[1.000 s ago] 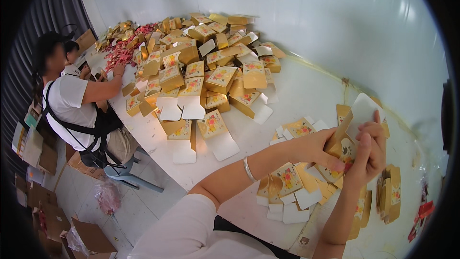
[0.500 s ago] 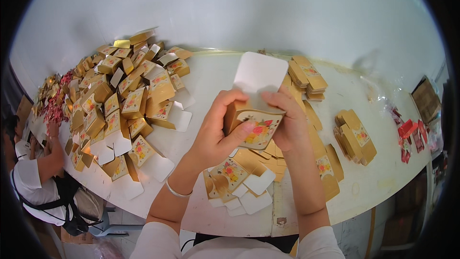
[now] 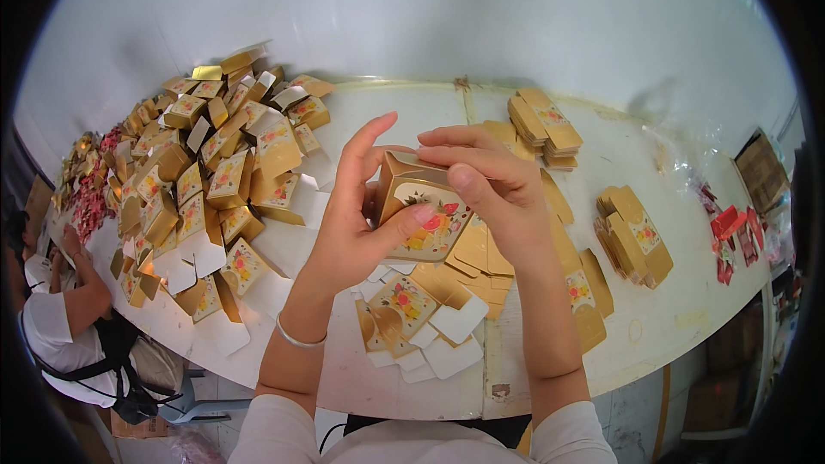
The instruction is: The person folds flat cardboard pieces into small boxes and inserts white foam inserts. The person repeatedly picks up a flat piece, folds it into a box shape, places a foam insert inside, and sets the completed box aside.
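Above the middle of the table I hold a small gold carton box (image 3: 425,228) with a floral print on its front. My left hand (image 3: 357,206) grips its left side, thumb pressed on the flowers and index finger raised. Along the top and right edge lies my right hand (image 3: 494,185), its fingers stretched out and its thumb near the top edge. The box top looks folded over, partly hidden by the fingers. Just below lie overlapping flat gold cartons (image 3: 404,305) with white flaps.
A big heap of folded gold boxes (image 3: 228,180), many with flaps up, covers the left. Flat carton stacks stand at the back (image 3: 546,129) and right (image 3: 636,236). Red packets (image 3: 730,223) lie at the far right. A co-worker (image 3: 73,318) sits at the left edge.
The white lid flap that stood up from the box is now folded down out of sight. My right hand has moved up and over the box top, and the box has shifted slightly left.
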